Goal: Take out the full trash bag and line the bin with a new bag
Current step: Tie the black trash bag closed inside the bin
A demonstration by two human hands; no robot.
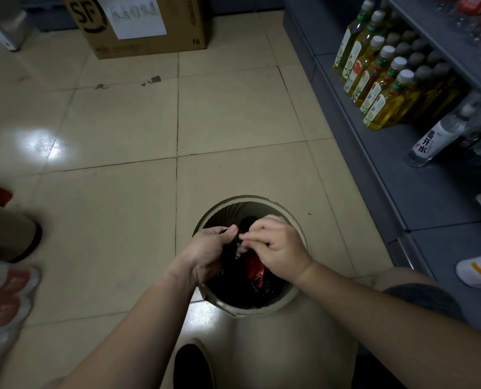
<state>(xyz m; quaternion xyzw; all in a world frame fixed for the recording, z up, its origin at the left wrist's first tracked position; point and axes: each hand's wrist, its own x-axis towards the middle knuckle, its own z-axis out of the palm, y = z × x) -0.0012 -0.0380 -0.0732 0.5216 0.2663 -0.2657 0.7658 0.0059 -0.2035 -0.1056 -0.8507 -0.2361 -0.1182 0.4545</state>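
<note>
A round beige bin [233, 203] stands on the tiled floor right below me. Inside it sits a black trash bag [233, 272] with something red showing through. My left hand [208, 251] is closed on the gathered top of the bag at the bin's left side. My right hand [275, 245] pinches the bag's top edge just beside it, fingertips almost touching my left thumb. Both hands are over the bin's mouth. No new bag is in sight.
A grey shelf unit [402, 175] with oil bottles [374, 80] and a water bottle [435, 136] runs along the right. A cardboard box [138, 23] stands at the back. Another beige bin [6, 234] and packaged goods [3, 299] are at the left.
</note>
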